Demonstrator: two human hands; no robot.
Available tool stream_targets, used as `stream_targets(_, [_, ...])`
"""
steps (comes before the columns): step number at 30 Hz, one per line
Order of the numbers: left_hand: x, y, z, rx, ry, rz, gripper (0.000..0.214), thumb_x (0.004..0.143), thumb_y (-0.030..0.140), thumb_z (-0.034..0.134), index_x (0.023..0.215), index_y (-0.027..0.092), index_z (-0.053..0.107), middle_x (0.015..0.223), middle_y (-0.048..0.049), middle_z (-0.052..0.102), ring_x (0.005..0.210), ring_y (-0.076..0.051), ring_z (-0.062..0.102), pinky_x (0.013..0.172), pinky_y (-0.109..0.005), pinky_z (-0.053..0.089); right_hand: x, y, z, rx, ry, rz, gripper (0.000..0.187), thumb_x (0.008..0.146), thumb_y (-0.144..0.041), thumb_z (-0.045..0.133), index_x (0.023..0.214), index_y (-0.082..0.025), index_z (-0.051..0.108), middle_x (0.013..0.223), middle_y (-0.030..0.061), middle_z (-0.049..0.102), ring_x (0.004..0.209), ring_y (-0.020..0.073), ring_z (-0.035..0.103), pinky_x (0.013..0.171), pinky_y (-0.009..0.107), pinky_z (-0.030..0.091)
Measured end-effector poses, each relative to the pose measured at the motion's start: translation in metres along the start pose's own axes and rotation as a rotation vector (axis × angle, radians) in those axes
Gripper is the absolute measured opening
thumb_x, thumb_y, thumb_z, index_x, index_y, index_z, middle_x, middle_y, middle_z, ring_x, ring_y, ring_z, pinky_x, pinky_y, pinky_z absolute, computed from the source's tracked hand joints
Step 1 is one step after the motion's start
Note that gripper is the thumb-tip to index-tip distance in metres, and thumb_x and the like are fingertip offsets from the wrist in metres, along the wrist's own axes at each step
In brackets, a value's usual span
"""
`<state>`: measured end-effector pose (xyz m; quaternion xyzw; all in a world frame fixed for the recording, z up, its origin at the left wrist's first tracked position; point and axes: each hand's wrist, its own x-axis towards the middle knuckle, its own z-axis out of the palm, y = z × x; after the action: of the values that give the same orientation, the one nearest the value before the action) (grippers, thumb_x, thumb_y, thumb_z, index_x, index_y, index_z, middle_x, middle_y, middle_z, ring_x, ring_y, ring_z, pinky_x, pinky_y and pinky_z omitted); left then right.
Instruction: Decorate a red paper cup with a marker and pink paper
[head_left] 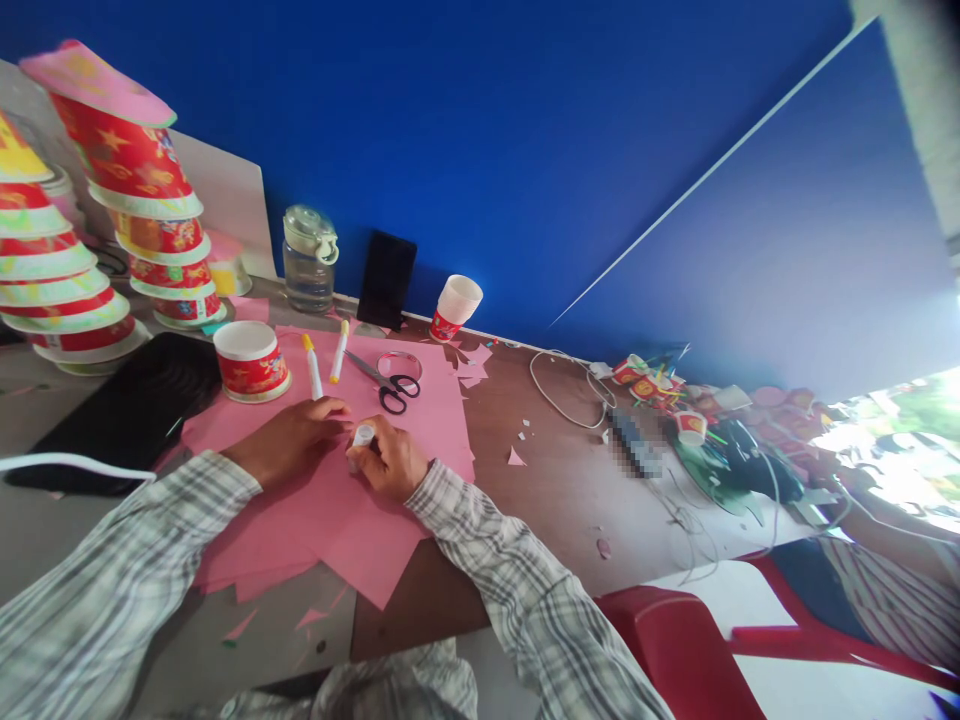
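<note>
Pink paper sheets [375,535] lie spread in front of me. My right hand [390,460] is closed around a small container with a round white top [364,436]; its lower part is hidden by the fingers. My left hand [300,438] rests on the paper just left of it, fingers stretched out, holding nothing visible. Beyond the hands lie an orange-tipped white marker [313,370], a yellow and white marker [340,352], black-handled scissors [393,392] and a clear reddish ring [411,358], perhaps a tape roll. A red paper bowl [253,375] stands upside down behind my left hand.
Stacks of red paper cups [169,235] tower at the left, beside a black bag-like item [112,420]. A glass jar [309,270], a black panel [387,278] and nested cups [456,305] line the blue partition. Cables [559,400] and clutter lie right, near a red chair [667,630].
</note>
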<state>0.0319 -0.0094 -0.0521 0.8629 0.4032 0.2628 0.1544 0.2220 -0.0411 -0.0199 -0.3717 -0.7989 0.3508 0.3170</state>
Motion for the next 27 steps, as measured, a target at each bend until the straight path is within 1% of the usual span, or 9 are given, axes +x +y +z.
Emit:
stream_targets(2, [-0.001, -0.003, 0.002, 0.006, 0.007, 0.001, 0.028, 0.072, 0.022, 0.047, 0.093, 0.020, 0.065, 0.104, -0.0104, 0.060, 0.088, -0.022, 0.057, 0.078, -0.035, 0.045, -0.001, -0.002, -0.004, 0.079, -0.010, -0.001, 0.009, 0.088, -0.025, 0.046, 0.093, -0.018, 0.048, 0.068, 0.0013, 0.063, 0.062, 0.0133, 0.063, 0.063, 0.024, 0.049])
stream_targets(5, [-0.001, -0.004, 0.003, 0.015, 0.028, 0.038, 0.028, 0.073, 0.021, 0.045, 0.092, 0.021, 0.066, 0.104, -0.0100, 0.061, 0.090, -0.022, 0.057, 0.080, -0.036, 0.044, 0.002, 0.000, -0.009, 0.182, 0.157, 0.007, 0.013, 0.089, -0.028, 0.042, 0.093, -0.017, 0.048, 0.074, 0.0032, 0.064, 0.058, 0.0108, 0.061, 0.059, 0.022, 0.049])
stream_targets(7, [0.000, -0.003, 0.002, 0.022, 0.034, 0.063, 0.027, 0.075, 0.021, 0.044, 0.091, 0.021, 0.066, 0.104, -0.0094, 0.061, 0.092, -0.022, 0.056, 0.082, -0.036, 0.043, 0.005, 0.004, -0.009, 0.158, 0.237, 0.013, 0.015, 0.089, -0.029, 0.043, 0.094, -0.016, 0.048, 0.078, 0.0047, 0.064, 0.059, 0.0106, 0.060, 0.060, 0.023, 0.049])
stream_targets(12, [0.001, 0.002, -0.002, 0.002, 0.001, 0.074, 0.026, 0.078, 0.027, 0.043, 0.086, 0.021, 0.066, 0.101, -0.0098, 0.060, 0.090, -0.022, 0.055, 0.081, -0.036, 0.042, 0.006, 0.006, -0.003, 0.028, 0.059, 0.027, 0.010, 0.087, -0.023, 0.047, 0.093, -0.015, 0.048, 0.075, 0.0048, 0.066, 0.069, 0.0137, 0.065, 0.071, 0.026, 0.050])
stream_targets(16, [0.000, 0.001, 0.000, -0.007, 0.026, 0.037, 0.027, 0.077, 0.028, 0.044, 0.090, 0.020, 0.066, 0.103, -0.0108, 0.059, 0.087, -0.022, 0.056, 0.076, -0.035, 0.044, 0.001, 0.001, -0.004, 0.067, -0.044, 0.042, 0.009, 0.088, -0.025, 0.047, 0.093, -0.017, 0.048, 0.068, 0.0023, 0.065, 0.066, 0.0142, 0.065, 0.068, 0.025, 0.050])
stream_targets(18, [-0.001, -0.002, 0.002, -0.001, 0.012, 0.020, 0.028, 0.076, 0.027, 0.044, 0.093, 0.021, 0.065, 0.105, -0.0109, 0.059, 0.088, -0.022, 0.056, 0.077, -0.035, 0.044, 0.001, 0.002, -0.007, 0.145, -0.022, 0.029, 0.012, 0.088, -0.028, 0.046, 0.091, -0.017, 0.049, 0.068, 0.0022, 0.065, 0.063, 0.0130, 0.064, 0.065, 0.024, 0.050])
stream_targets(22, [-0.001, -0.003, 0.002, 0.017, 0.017, 0.050, 0.027, 0.075, 0.022, 0.045, 0.092, 0.022, 0.066, 0.104, -0.0094, 0.060, 0.092, -0.022, 0.055, 0.082, -0.036, 0.042, 0.007, 0.009, -0.009, 0.228, 0.226, 0.029, 0.019, 0.090, -0.033, 0.042, 0.091, -0.016, 0.049, 0.075, 0.0035, 0.064, 0.054, 0.0092, 0.055, 0.056, 0.022, 0.047])
stream_targets(24, [0.000, -0.002, 0.001, 0.008, 0.020, 0.068, 0.025, 0.076, 0.023, 0.045, 0.089, 0.022, 0.066, 0.103, -0.0093, 0.060, 0.091, -0.022, 0.055, 0.082, -0.035, 0.042, 0.009, 0.010, -0.006, 0.160, 0.203, 0.025, 0.016, 0.089, -0.031, 0.044, 0.092, -0.015, 0.049, 0.076, 0.0035, 0.064, 0.059, 0.0100, 0.057, 0.061, 0.022, 0.048])
stream_targets(27, [0.001, 0.001, -0.001, -0.014, 0.018, 0.075, 0.024, 0.078, 0.027, 0.044, 0.084, 0.022, 0.067, 0.101, -0.0095, 0.060, 0.089, -0.021, 0.055, 0.080, -0.035, 0.042, 0.008, 0.008, -0.002, 0.046, 0.048, 0.017, 0.012, 0.087, -0.025, 0.048, 0.093, -0.015, 0.048, 0.074, 0.0037, 0.064, 0.068, 0.0131, 0.063, 0.070, 0.025, 0.050])
